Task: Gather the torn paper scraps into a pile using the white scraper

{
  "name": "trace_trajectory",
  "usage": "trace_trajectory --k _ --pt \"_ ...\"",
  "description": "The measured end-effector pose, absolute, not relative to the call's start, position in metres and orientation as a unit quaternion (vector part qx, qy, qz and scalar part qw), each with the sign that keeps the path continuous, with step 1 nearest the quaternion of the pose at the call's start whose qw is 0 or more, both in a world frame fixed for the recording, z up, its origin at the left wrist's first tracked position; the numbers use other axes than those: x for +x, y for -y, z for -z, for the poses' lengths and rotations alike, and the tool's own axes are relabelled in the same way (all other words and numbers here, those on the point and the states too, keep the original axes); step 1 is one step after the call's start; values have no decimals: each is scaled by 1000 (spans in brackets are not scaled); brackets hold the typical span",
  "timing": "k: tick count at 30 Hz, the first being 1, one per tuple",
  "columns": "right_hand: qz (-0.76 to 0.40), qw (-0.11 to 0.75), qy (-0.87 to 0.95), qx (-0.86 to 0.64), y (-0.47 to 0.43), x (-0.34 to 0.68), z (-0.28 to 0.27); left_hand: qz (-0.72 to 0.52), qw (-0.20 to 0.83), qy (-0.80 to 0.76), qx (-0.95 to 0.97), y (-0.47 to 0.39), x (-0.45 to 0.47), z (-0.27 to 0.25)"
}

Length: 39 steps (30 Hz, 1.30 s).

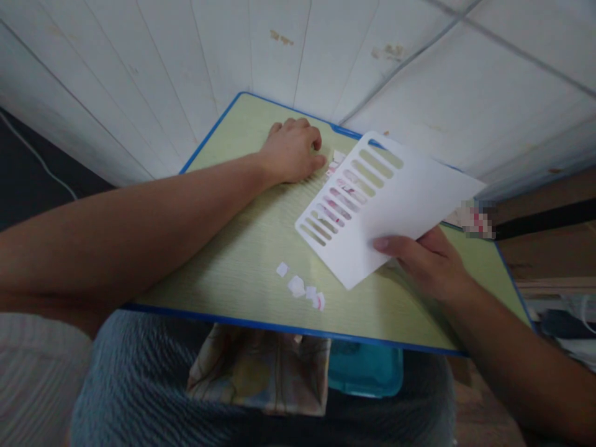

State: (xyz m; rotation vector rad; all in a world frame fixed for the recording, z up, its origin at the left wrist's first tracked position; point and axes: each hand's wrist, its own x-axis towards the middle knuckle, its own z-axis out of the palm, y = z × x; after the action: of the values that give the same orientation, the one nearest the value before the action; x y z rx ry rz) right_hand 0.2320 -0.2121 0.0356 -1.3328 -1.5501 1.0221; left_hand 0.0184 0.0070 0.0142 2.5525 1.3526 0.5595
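Observation:
My left hand [294,151] rests on the far part of the yellow-green table top [242,236]. Its fingers are bent, with a gap between thumb and forefinger, and nothing shows in them. Small white and pink paper scraps [336,160] lie just right of its thumb. My right hand [431,261] grips a white slotted sheet [372,217] by its near edge, thumb on top and fingers underneath. The sheet is tilted over the table, and more pink and white scraps show through its slots. Several loose paper bits [297,286] lie near the table's front edge.
A patterned open bag or box [258,372] sits on my lap below the table's blue edge [195,315], beside a teal plastic container [365,370]. A white panelled wall [223,49] stands close behind the table. Brown shelving or cardboard [549,248] is at right.

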Motion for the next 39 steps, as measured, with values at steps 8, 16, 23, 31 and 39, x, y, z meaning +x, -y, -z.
trace_trajectory --k 8,16,23,31,39 --pt "-458 394 598 -526 210 215 -41 -161 87 -465 866 -2 21 -23" --pt "-475 392 579 -534 210 215 -35 -165 76 -450 874 -8 17 -19" --pt "-507 323 629 -494 216 215 -44 -190 75 -464 862 -9 21 -14" --pt "-544 282 655 -443 226 212 -44 -190 92 -466 859 -6 20 -14" --pt "-547 274 691 -385 229 210 -47 -212 135 -461 851 -9 19 -11"
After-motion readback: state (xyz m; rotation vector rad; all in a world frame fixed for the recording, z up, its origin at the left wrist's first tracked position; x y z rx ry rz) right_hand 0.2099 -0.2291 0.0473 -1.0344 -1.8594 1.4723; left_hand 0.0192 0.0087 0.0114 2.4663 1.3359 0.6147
